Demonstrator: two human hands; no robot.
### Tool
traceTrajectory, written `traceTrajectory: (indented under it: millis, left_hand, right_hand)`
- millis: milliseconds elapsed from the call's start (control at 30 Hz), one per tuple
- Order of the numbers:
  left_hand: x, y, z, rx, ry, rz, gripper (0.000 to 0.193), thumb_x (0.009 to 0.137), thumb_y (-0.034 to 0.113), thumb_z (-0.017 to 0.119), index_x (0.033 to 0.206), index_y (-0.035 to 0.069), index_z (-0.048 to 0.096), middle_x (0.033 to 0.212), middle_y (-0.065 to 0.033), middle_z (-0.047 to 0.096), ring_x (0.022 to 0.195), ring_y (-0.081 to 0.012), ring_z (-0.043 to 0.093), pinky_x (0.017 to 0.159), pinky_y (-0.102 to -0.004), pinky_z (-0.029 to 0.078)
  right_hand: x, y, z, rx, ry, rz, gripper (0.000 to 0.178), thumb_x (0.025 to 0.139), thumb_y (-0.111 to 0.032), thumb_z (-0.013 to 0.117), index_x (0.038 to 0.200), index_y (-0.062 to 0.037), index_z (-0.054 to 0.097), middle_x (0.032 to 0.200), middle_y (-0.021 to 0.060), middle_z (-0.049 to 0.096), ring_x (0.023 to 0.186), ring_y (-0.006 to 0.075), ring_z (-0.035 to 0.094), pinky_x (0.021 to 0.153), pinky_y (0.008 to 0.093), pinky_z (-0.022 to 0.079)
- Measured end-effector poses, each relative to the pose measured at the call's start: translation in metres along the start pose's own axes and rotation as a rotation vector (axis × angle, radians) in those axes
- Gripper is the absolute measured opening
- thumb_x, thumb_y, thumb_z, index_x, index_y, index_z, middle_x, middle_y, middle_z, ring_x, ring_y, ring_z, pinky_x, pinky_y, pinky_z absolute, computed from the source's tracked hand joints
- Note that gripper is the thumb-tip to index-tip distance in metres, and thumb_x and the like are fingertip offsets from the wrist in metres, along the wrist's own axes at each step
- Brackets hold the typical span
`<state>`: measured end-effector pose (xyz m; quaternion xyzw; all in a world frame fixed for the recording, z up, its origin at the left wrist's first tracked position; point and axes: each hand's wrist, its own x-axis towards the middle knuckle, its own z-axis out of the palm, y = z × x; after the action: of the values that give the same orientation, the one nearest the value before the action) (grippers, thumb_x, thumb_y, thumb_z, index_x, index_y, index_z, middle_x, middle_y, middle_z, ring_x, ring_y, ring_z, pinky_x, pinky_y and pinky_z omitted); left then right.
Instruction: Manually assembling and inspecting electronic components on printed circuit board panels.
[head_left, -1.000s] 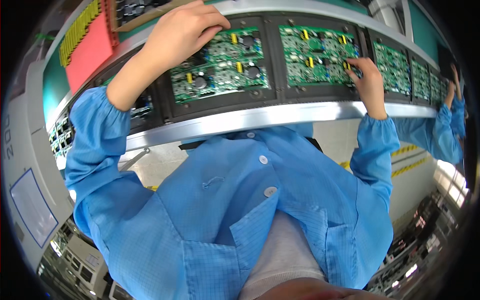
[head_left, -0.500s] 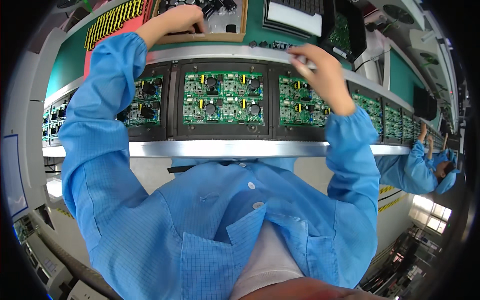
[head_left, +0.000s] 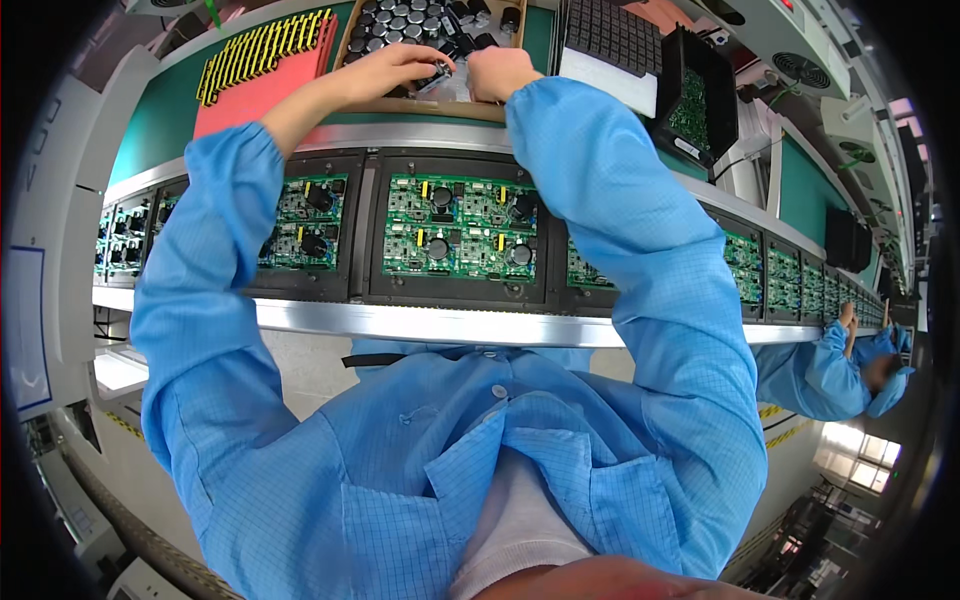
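Observation:
A shallow cardboard box [head_left: 458, 110] on the far side of the bench holds many black cylindrical capacitors [head_left: 395, 22] with silver tops. Over its front part is my left hand [head_left: 392, 74], its thumb and fingers closed around a dark and silver capacitor [head_left: 440, 74]. My right hand [head_left: 498, 74] is curled at the box's right front, beside loose black parts [head_left: 462, 42]; its fingertips are mostly hidden. Below both hands, a black carrier holds green circuit boards [head_left: 460, 228], with round black capacitors and yellow parts standing on them.
A red pad [head_left: 255, 92] with rows of yellow-and-black parts lies left of the box. To the right are a dark foam tray [head_left: 612, 38] and a black bin [head_left: 708, 150] of small green parts. A metal rail [head_left: 430, 322] edges the line. Another person [head_left: 825, 372] works at far right.
My right hand has moved left from above the right-hand boards to the box. My left hand has shifted right and now shows a capacitor in its fingers. The whole view has shifted slightly.

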<state>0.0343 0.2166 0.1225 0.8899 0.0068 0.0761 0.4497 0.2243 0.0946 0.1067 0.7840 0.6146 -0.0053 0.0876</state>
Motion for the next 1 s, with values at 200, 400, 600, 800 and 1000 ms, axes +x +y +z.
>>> traceTrajectory:
  millis: [200,400,600,800,1000]
  left_hand:
    - [-0.033,0.071,0.061,-0.857,-0.023,-0.222,0.037,0.110,0.031,0.045,0.131,0.003,0.058,0.098,-0.0024,0.054,0.084,-0.0096,0.049,0.070,-0.0237,0.041]
    - [0.006,0.103,0.134,-0.581,-0.171,-0.178,0.028,0.106,0.026,0.061,0.122,0.008,0.048,0.102,-0.0049,0.065,0.078,-0.0087,0.054,0.067,-0.0248,0.045]
    - [0.067,0.138,0.195,0.058,-0.071,0.171,0.028,0.080,0.006,0.080,0.106,0.006,0.070,0.099,-0.0094,0.062,0.089,-0.0217,0.064,0.080,-0.0318,0.053]
    - [0.102,0.138,0.231,0.214,-0.186,0.324,0.034,0.078,0.001,0.079,0.110,0.008,0.069,0.105,-0.0132,0.065,0.096,-0.0314,0.067,0.086,-0.0388,0.055]
    - [0.116,0.132,0.247,0.263,-0.235,0.310,0.030,0.086,0.008,0.076,0.115,0.011,0.070,0.103,-0.0154,0.068,0.095,-0.0346,0.068,0.085,-0.0408,0.056]
  right_hand:
    - [-0.071,0.047,-0.025,1.172,0.020,-0.312,0.041,0.101,-0.027,0.063,0.137,-0.0068,0.064,0.117,0.0134,0.070,0.099,0.0172,0.068,0.089,0.0289,0.056]
    - [-0.203,0.095,-0.016,1.887,-0.116,-0.302,0.049,0.108,-0.030,0.055,0.147,-0.0005,0.051,0.128,0.0098,0.061,0.107,0.0175,0.061,0.100,0.0317,0.052]
    - [-0.309,0.140,0.026,1.773,0.137,0.075,0.044,0.102,-0.021,0.067,0.140,-0.0033,0.055,0.124,0.0096,0.064,0.120,0.0251,0.067,0.105,0.0352,0.054]
    - [-0.362,0.187,0.096,1.217,0.391,0.202,0.035,0.092,0.001,0.072,0.125,-0.0053,0.062,0.105,0.0004,0.066,0.095,0.0070,0.064,0.084,0.0231,0.052]
    - [-0.380,0.201,0.097,0.828,0.464,0.088,0.026,0.091,0.000,0.073,0.115,-0.0074,0.064,0.082,-0.0006,0.050,0.071,0.0081,0.045,0.063,0.0258,0.042]
